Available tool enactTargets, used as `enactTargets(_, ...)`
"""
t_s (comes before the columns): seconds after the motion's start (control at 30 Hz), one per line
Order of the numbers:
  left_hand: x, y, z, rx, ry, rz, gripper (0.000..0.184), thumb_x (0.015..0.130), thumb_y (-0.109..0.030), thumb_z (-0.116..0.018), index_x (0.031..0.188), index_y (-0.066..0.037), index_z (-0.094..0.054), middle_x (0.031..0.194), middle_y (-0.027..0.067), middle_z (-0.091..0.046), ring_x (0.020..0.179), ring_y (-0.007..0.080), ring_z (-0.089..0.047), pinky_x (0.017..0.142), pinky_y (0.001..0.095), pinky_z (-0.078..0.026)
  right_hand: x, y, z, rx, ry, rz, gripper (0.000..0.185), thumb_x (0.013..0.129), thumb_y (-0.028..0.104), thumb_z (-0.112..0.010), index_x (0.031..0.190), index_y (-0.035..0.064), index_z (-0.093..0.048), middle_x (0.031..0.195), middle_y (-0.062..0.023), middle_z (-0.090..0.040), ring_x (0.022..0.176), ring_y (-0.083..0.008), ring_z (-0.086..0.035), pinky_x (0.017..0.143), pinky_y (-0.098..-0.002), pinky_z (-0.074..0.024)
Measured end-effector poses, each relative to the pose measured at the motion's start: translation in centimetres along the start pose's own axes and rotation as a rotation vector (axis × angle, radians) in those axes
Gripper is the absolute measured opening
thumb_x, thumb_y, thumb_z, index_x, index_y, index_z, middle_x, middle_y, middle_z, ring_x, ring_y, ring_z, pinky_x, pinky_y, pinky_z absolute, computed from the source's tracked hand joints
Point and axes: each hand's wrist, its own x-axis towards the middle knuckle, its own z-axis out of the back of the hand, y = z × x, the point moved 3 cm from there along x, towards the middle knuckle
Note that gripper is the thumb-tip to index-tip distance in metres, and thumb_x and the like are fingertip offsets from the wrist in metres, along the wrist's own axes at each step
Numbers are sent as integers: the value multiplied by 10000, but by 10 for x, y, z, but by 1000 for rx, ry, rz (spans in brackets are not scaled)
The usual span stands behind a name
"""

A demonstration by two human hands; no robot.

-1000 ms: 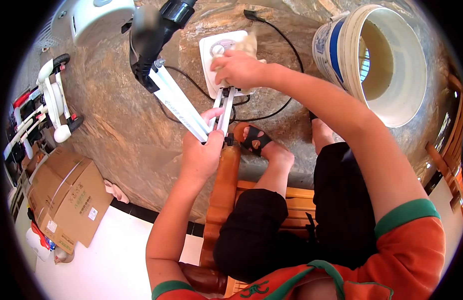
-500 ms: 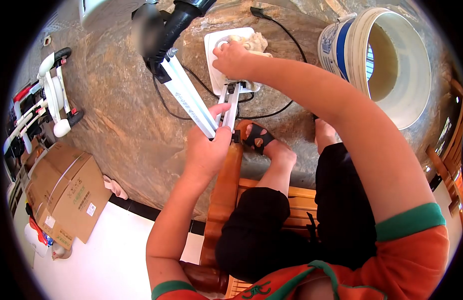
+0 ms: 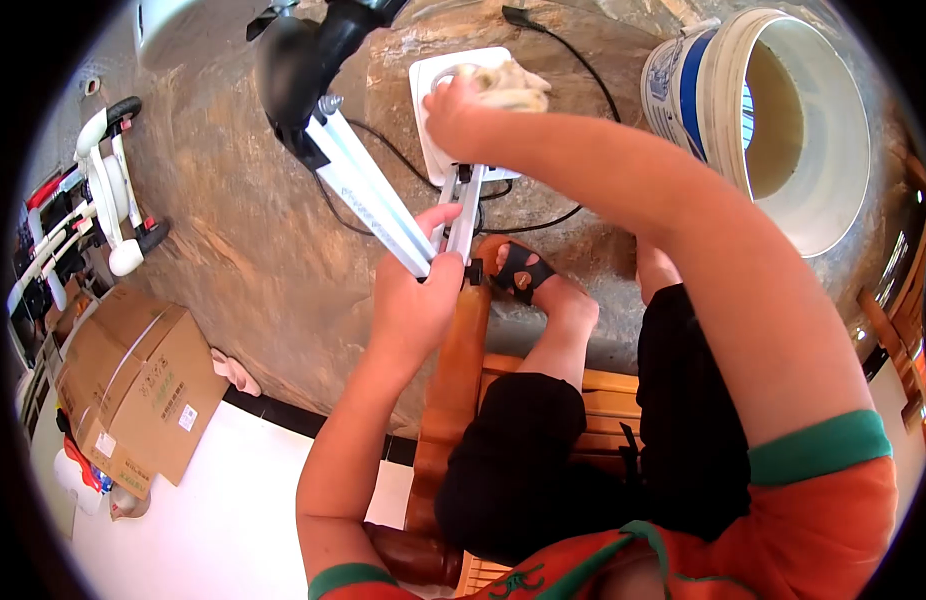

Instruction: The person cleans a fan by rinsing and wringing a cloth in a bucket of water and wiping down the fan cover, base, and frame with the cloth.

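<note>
White metal bars [image 3: 368, 200] joined to a black part [image 3: 293, 80] slant across the upper middle. My left hand [image 3: 415, 290] is wrapped round their lower end. A second pair of narrow bars [image 3: 465, 215] runs up from there to a white base plate [image 3: 433, 75]. Over that plate, my right hand [image 3: 458, 118] presses a pale, crumpled cloth [image 3: 510, 86] against the surface; its fingers are partly hidden behind the hand. A black cable [image 3: 573, 60] loops round the base to the right.
A white bucket [image 3: 823, 130] with murky water stands at the upper right. White wheeled frames [image 3: 108, 190] and a cardboard box [image 3: 143, 385] are at the left. Below my arms are my legs and a wooden bench [image 3: 603, 400]. A sandalled foot [image 3: 523, 272] rests near the bars.
The view has shifted somewhat. My right hand has moved over the base plate with the cloth, toward its upper left part. My left hand keeps its hold on the bars.
</note>
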Motion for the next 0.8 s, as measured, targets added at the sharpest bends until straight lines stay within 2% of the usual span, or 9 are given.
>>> enactTargets(0.13, 4, 4, -1, 64, -18, -83, 365, 767, -76, -472, 1114, 1, -555, 721, 69, -547, 654, 135, -502, 618, 289, -417, -39, -19, 27, 129, -28, -25, 433, 711, 257, -717, 1122, 140, -645, 1165, -85, -574, 1085, -309, -520, 726, -496, -409)
enactTargets(0.17, 4, 5, -2, 52, -10, -72, 366, 767, -74, -469, 1115, 1, -554, 727, 70, -549, 657, 135, -501, 619, 289, -417, -15, -12, 8, 70, -97, -16, 401, 717, 237, -712, 1097, 122, -656, 1112, -87, -613, 1058, -307, -542, 723, -486, -416)
enactTargets(0.27, 4, 6, -1, 30, -2, -52, 368, 769, -69, -460, 1118, 3, -552, 745, 72, -555, 667, 135, -501, 625, 290, -420, 23, 6, -10, 152, -101, -37, 340, 742, 215, -686, 1069, 122, -667, 1086, -90, -624, 1043, -298, -552, 719, -470, -425)
enactTargets(0.4, 2, 1, -3, -7, -2, -43, 367, 773, -66, -453, 1119, 9, -550, 760, 76, -566, 677, 137, -512, 641, 287, -428, 20, 25, -1, 158, -231, -14, 273, 773, 181, -635, 1034, 115, -678, 1084, -64, -587, 1006, -236, -564, 762, -404, -440)
enactTargets(0.57, 3, 7, -1, -1, -11, -69, 367, 773, -61, -454, 1119, 16, -547, 747, 78, -575, 668, 140, -520, 638, 280, -432, 0, -12, -13, 235, -322, -131, 309, 797, 177, -615, 1092, 88, -591, 1086, -114, -558, 993, -248, -559, 774, -390, -474)
enactTargets(0.6, 2, 4, -1, -3, -10, -55, 366, 773, -61, -454, 1119, 14, -548, 746, 77, -575, 666, 140, -520, 634, 280, -430, -2, -19, -24, 182, -353, -160, 261, 807, 183, -593, 1055, 103, -612, 1069, -99, -563, 996, -239, -562, 772, -385, -476)
enactTargets(0.67, 3, 0, 1, 22, -5, -56, 363, 774, -61, -454, 1117, 10, -552, 743, 74, -573, 663, 139, -517, 624, 280, -426, -20, -37, -40, 352, -462, -215, 211, 822, 193, -560, 1008, 120, -629, 1042, -88, -573, 992, -248, -570, 753, -379, -482)
enactTargets(0.8, 5, 7, -1, 30, -4, -75, 353, 781, -62, -451, 1111, -2, -562, 734, 56, -558, 647, 126, -495, 602, 275, -412, -54, -42, -80, 483, -351, -311, 188, 840, 208, -539, 982, 117, -622, 989, -120, -587, 922, -288, -595, 722, -406, -493)
